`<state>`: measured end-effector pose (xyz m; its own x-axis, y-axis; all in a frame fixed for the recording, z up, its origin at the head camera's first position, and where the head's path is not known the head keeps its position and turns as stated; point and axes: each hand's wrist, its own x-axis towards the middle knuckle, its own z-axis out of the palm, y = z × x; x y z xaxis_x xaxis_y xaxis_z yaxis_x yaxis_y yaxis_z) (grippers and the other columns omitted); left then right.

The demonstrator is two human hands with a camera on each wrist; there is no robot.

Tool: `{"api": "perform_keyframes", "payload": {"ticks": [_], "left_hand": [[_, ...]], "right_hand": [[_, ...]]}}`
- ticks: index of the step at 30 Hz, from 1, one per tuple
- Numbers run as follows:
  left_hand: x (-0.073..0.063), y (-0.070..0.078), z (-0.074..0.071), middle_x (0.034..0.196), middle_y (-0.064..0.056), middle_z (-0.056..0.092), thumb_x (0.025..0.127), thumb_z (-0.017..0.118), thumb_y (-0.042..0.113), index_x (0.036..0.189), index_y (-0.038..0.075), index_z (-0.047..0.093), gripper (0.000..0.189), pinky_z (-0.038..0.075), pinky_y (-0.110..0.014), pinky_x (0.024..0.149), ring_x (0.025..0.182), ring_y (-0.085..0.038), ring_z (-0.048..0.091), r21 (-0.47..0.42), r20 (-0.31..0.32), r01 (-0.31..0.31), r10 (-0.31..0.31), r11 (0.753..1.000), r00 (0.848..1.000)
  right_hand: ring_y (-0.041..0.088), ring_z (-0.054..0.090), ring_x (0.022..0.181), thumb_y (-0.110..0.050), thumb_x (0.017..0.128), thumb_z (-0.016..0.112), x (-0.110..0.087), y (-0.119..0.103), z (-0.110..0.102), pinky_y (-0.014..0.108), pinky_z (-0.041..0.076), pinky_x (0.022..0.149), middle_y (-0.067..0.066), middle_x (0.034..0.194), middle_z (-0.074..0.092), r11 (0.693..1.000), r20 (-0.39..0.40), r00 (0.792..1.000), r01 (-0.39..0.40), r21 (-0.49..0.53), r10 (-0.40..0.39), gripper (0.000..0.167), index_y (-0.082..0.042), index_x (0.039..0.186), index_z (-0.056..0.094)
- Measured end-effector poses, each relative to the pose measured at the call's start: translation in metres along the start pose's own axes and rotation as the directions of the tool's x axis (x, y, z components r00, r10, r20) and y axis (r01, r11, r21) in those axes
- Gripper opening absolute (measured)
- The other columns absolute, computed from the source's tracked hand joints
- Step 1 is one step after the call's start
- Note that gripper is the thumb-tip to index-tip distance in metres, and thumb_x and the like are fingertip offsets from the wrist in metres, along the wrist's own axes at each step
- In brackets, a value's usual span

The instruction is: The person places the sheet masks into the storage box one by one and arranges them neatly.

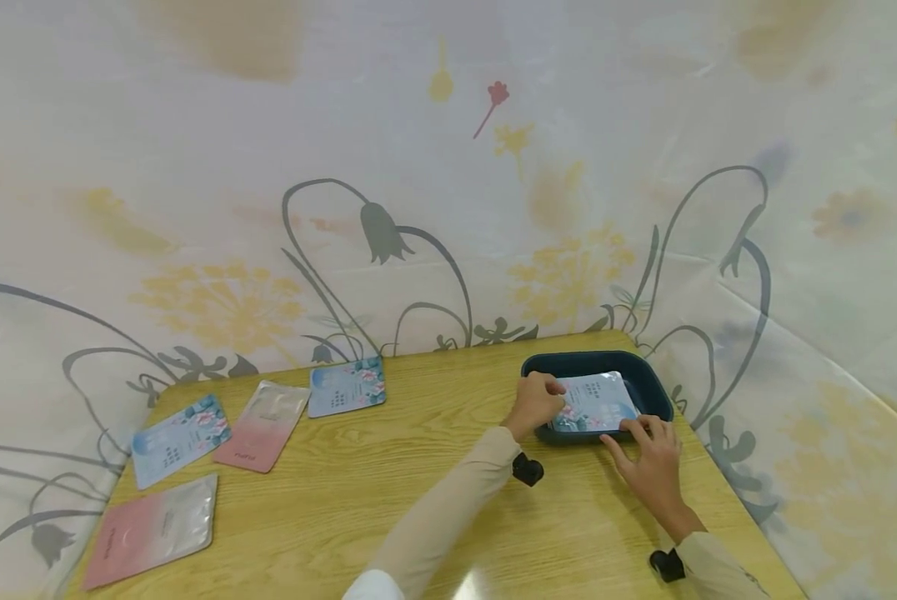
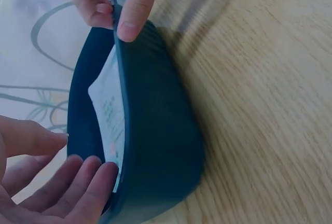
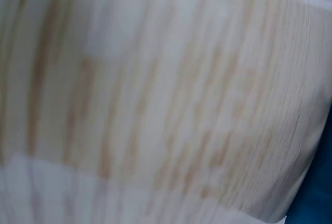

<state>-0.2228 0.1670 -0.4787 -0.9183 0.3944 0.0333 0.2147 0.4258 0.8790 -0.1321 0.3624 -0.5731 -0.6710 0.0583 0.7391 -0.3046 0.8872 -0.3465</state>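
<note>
A dark blue tray (image 1: 647,387) sits at two o'clock on the desk (image 1: 321,475), with a blue flowered packet (image 1: 598,400) lying inside it. The left hand (image 1: 536,406) is at the tray's nine o'clock, its grip fairly wide, thumb apart from loosely bent fingers beside the packet; whether they touch it I cannot tell. At five o'clock the right hand (image 1: 653,462) has a narrow grip, pinching the tray's rim. Two more blue packets (image 1: 347,387) and two pink packets (image 1: 264,425) lie between eight and eleven o'clock on the desk.
</note>
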Motion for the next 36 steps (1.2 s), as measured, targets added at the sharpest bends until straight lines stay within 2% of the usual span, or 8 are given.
{"api": "perform_keyframes", "payload": {"ticks": [5, 7, 13, 18, 20, 26, 30, 36], "left_hand": [[-0.003, -0.002, -0.018, 0.088, -0.006, 0.067, 0.082, 0.061, -0.004, 0.092, 0.003, 0.073, 0.017, 0.047, -0.021, 0.059, 0.075, -0.012, 0.058, -0.024, 0.065, -0.066, 0.067, 0.998, 0.996], [-0.005, -0.004, -0.025, 0.089, -0.005, 0.066, 0.085, 0.061, -0.002, 0.094, 0.004, 0.072, 0.016, 0.048, -0.021, 0.058, 0.073, -0.013, 0.058, -0.04, 0.085, -0.072, 0.075, 0.997, 0.994], [-0.011, -0.01, -0.047, 0.094, -0.004, 0.065, 0.089, 0.061, 0.004, 0.098, 0.005, 0.07, 0.013, 0.051, -0.025, 0.062, 0.075, -0.015, 0.06, -0.085, 0.117, -0.031, 0.041, 0.996, 0.992], [-0.015, -0.02, -0.067, 0.094, -0.002, 0.064, 0.089, 0.062, 0.004, 0.101, 0.005, 0.07, 0.014, 0.056, -0.037, 0.064, 0.073, -0.017, 0.062, -0.17, 0.118, 0.059, -0.04, 0.984, 0.992], [-0.017, -0.023, -0.077, 0.095, -0.004, 0.066, 0.089, 0.062, 0.005, 0.102, 0.005, 0.07, 0.015, 0.057, -0.037, 0.064, 0.075, -0.016, 0.063, -0.195, 0.113, 0.078, -0.056, 0.978, 0.992], [-0.024, -0.034, -0.107, 0.099, -0.01, 0.066, 0.092, 0.06, 0.008, 0.106, 0.007, 0.069, 0.017, 0.056, -0.042, 0.068, 0.081, -0.02, 0.063, -0.204, 0.09, 0.082, -0.065, 0.976, 0.994], [-0.027, -0.042, -0.128, 0.097, -0.006, 0.065, 0.093, 0.059, 0.01, 0.108, 0.008, 0.068, 0.018, 0.056, -0.041, 0.069, 0.08, -0.018, 0.062, -0.173, 0.072, 0.084, -0.072, 0.981, 0.995], [-0.031, -0.053, -0.162, 0.099, -0.01, 0.065, 0.092, 0.059, 0.007, 0.108, 0.004, 0.067, 0.018, 0.056, -0.045, 0.07, 0.079, -0.019, 0.062, -0.179, 0.017, 0.073, -0.071, 0.981, 0.997]], "right_hand": [[0.037, 0.041, 0.083, -0.015, 0.061, 0.083, -0.001, 0.001, 0.001, 0.055, 0.03, 0.067, 0.017, 0.091, 0.05, 1.0, -0.007, 1.0, 0.012, 0.008, -0.012, 0.035, -0.004, 0.087, 0.062], [0.038, 0.041, 0.083, -0.013, 0.061, 0.083, -0.001, 0.001, 0.001, 0.055, 0.03, 0.067, 0.017, 0.09, 0.049, 1.0, -0.009, 1.0, 0.018, 0.012, -0.018, 0.035, -0.003, 0.086, 0.062], [0.039, 0.04, 0.083, -0.023, 0.07, 0.08, 0.0, 0.0, -0.001, 0.056, 0.029, 0.066, 0.017, 0.089, 0.049, 1.0, -0.015, 1.0, 0.024, 0.017, -0.024, 0.031, -0.003, 0.085, 0.062], [0.039, 0.04, 0.082, -0.017, 0.065, 0.082, 0.0, -0.001, -0.001, 0.056, 0.029, 0.066, 0.018, 0.089, 0.049, 0.999, -0.012, 1.0, 0.026, 0.022, -0.026, 0.032, -0.003, 0.085, 0.062], [0.04, 0.04, 0.082, -0.015, 0.064, 0.082, 0.0, -0.001, 0.0, 0.056, 0.029, 0.066, 0.018, 0.089, 0.049, 0.999, -0.012, 1.0, 0.029, 0.024, -0.028, 0.032, -0.003, 0.085, 0.062], [0.04, 0.04, 0.083, -0.017, 0.066, 0.082, 0.0, -0.001, 0.001, 0.058, 0.029, 0.068, 0.019, 0.09, 0.049, 0.999, -0.002, 1.0, 0.025, 0.023, -0.025, 0.032, -0.002, 0.086, 0.062], [0.041, 0.04, 0.083, -0.012, 0.061, 0.083, 0.001, -0.002, 0.0, 0.059, 0.029, 0.068, 0.02, 0.091, 0.049, 1.0, 0.011, 1.0, 0.017, 0.022, -0.018, 0.034, -0.002, 0.086, 0.062], [0.042, 0.04, 0.084, -0.013, 0.064, 0.081, 0.002, -0.004, -0.001, 0.059, 0.029, 0.069, 0.021, 0.092, 0.049, 1.0, 0.024, 1.0, 0.006, 0.011, -0.006, 0.033, -0.001, 0.087, 0.061]]}}
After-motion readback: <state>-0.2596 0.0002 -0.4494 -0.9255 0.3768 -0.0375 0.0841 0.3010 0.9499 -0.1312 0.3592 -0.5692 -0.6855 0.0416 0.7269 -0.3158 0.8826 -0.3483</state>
